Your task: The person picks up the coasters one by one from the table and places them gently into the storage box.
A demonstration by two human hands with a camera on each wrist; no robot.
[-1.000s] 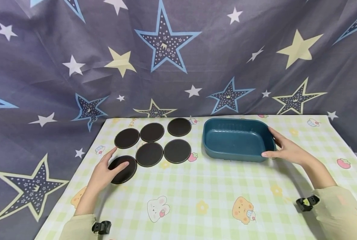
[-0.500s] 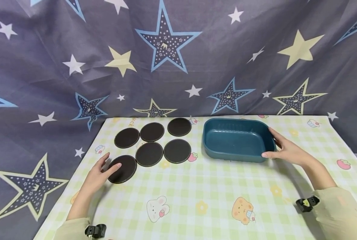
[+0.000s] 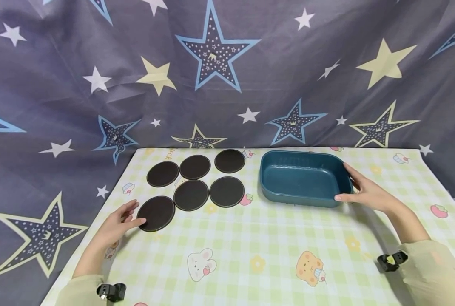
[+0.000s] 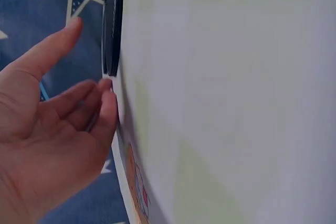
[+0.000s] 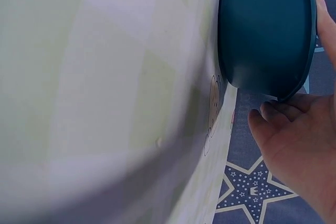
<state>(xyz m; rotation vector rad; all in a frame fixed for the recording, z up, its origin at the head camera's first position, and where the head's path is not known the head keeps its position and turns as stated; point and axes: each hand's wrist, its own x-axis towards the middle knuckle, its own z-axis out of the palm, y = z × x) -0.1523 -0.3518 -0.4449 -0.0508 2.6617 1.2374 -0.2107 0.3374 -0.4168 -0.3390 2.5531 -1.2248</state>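
My left hand (image 3: 114,223) is at the left edge of the nearest black round coaster (image 3: 157,213), thumb tip by its rim, with nothing in its grasp. In the left wrist view the relaxed fingers (image 4: 107,111) lie below the coaster's edge (image 4: 112,30), near the cloth. At the right, a deep blue-green rectangular dish (image 3: 300,180) stands on the table. My right hand (image 3: 367,193) holds its right end, thumb at the front wall and fingers around the far corner. The right wrist view shows that hand (image 5: 304,135) against the end of the dish (image 5: 265,35).
Several more black coasters lie flat in two rows, among them a front one (image 3: 191,195) and a back one (image 3: 229,161). A green checked tablecloth (image 3: 250,238) covers the table. Behind it hangs a dark star-patterned curtain (image 3: 227,102).
My left hand has drawn back to the left and toward me, off the nearest coaster, which stays in place. My right hand and the dish have not moved.
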